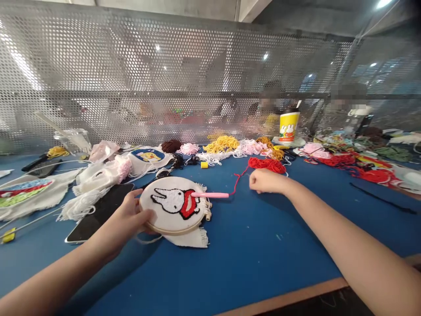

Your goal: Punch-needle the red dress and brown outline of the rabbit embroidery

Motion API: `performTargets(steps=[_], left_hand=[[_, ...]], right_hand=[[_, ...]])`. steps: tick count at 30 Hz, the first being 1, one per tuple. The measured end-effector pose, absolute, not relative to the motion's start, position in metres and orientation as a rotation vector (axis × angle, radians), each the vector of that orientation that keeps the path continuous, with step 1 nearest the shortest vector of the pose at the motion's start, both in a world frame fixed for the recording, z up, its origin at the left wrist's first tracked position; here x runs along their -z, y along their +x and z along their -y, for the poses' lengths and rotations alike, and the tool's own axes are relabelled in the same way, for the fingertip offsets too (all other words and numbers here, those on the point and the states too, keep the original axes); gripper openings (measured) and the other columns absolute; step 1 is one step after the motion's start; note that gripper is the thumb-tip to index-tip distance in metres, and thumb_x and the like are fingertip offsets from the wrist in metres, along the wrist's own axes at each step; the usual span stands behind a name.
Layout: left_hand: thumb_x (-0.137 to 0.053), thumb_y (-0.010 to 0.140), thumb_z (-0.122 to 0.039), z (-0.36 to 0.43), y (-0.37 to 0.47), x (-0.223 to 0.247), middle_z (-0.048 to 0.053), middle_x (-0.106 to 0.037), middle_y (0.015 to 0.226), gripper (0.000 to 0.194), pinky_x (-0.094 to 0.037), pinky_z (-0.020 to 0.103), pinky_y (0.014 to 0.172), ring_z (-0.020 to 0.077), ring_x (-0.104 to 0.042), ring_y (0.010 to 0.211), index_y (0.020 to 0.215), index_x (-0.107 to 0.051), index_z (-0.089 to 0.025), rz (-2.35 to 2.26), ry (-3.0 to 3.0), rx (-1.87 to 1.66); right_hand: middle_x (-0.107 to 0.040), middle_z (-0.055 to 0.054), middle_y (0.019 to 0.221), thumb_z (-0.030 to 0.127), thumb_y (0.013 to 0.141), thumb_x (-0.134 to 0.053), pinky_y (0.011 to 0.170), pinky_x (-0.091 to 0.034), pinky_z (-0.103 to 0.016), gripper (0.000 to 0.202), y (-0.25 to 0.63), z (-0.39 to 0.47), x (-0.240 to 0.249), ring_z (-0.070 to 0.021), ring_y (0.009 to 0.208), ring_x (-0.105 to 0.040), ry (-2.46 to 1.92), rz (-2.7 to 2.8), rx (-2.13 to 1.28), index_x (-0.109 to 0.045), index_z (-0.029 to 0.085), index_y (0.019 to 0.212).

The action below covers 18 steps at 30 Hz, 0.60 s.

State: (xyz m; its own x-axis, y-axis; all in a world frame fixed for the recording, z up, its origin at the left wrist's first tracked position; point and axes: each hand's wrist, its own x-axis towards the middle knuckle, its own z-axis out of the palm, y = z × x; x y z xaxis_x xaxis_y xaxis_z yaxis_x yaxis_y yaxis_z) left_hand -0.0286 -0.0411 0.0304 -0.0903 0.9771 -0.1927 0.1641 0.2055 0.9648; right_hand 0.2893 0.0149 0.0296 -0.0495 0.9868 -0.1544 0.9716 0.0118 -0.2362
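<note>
My left hand (pixel 134 213) grips the left rim of a round embroidery hoop (pixel 164 231), thumb over the front. Its white cloth carries a white rabbit (pixel 169 200) outlined in black with a partly filled red garment. A pink punch needle (pixel 212 195) stands in the red area, its handle pointing right and held by neither hand. Red yarn (pixel 237 179) trails from the handle's end toward a red yarn bundle (pixel 267 165). My right hand (pixel 268 181) is closed just in front of that bundle, its fingertips curled under and hidden, so anything inside cannot be seen.
A dark phone (pixel 101 215) lies under my left forearm. Yellow yarn (pixel 222 144), a yellow cup (pixel 289 126) and a small yellow spool (pixel 204 165) are farther back. More red yarn (pixel 378 175) lies right. A perforated metal screen (pixel 197 66) borders the blue table (pixel 246 263).
</note>
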Motion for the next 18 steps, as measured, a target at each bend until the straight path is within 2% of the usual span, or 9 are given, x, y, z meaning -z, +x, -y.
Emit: performTargets(steps=[4,6,8,11,15,18], left_hand=[[-0.058,0.060,-0.025,0.043,-0.031,-0.029,0.013,-0.044,0.109,0.068,-0.049,0.033,0.060,0.0268,-0.054,0.089,0.120,-0.025,-0.018,-1.591,1.344,-0.982],[-0.052,0.065,-0.032,0.044,-0.033,-0.026,0.015,-0.038,0.119,0.061,-0.045,0.041,0.072,0.0326,-0.042,0.106,0.119,-0.026,-0.018,-1.576,1.461,-0.981],[-0.048,0.067,-0.035,0.045,-0.036,-0.024,0.013,-0.037,0.121,0.051,-0.035,0.047,0.086,0.0338,-0.030,0.116,0.114,-0.034,-0.020,-1.590,1.638,-0.975],[-0.046,0.068,-0.033,0.047,-0.039,-0.028,0.010,-0.038,0.119,0.038,-0.025,0.048,0.093,0.0314,-0.028,0.117,0.105,-0.043,-0.022,-1.548,1.937,-0.913],[-0.042,0.073,-0.029,0.048,-0.032,-0.054,0.007,-0.032,0.127,0.034,-0.026,0.043,0.094,0.0284,-0.030,0.116,0.106,-0.044,-0.024,-1.381,2.233,-0.591],[-0.041,0.074,-0.031,0.042,-0.014,-0.079,0.009,-0.036,0.124,0.036,-0.027,0.042,0.092,0.0280,-0.035,0.112,0.109,-0.044,-0.022,-1.262,2.308,-0.456]], right_hand=[[-0.050,-0.007,0.106,0.028,0.082,-0.044,0.075,-0.044,-0.036,0.027,0.316,-0.033,-0.029,-0.0158,0.090,-0.051,-2.347,1.945,0.023,-0.047,0.015,0.105],[-0.048,-0.007,0.108,0.028,0.082,-0.044,0.076,-0.043,-0.037,0.028,0.323,-0.043,-0.025,-0.0168,0.092,-0.050,-2.352,1.872,0.172,-0.046,0.015,0.107],[-0.048,-0.007,0.108,0.028,0.082,-0.044,0.076,-0.043,-0.037,0.029,0.328,-0.053,-0.021,-0.0169,0.091,-0.051,-2.341,1.864,0.208,-0.046,0.014,0.107],[-0.050,-0.007,0.105,0.028,0.082,-0.044,0.074,-0.044,-0.036,0.028,0.332,-0.065,-0.018,-0.0160,0.089,-0.052,-2.320,1.915,0.112,-0.047,0.014,0.106],[-0.050,-0.006,0.106,0.028,0.082,-0.043,0.074,-0.044,-0.034,0.025,0.325,-0.073,-0.037,-0.0152,0.089,-0.052,-2.193,2.030,-0.049,-0.049,0.016,0.103],[-0.052,-0.005,0.101,0.029,0.081,-0.045,0.070,-0.046,-0.033,0.026,0.310,-0.070,-0.072,-0.0159,0.085,-0.053,-2.019,2.132,-0.159,-0.050,0.013,0.100]])
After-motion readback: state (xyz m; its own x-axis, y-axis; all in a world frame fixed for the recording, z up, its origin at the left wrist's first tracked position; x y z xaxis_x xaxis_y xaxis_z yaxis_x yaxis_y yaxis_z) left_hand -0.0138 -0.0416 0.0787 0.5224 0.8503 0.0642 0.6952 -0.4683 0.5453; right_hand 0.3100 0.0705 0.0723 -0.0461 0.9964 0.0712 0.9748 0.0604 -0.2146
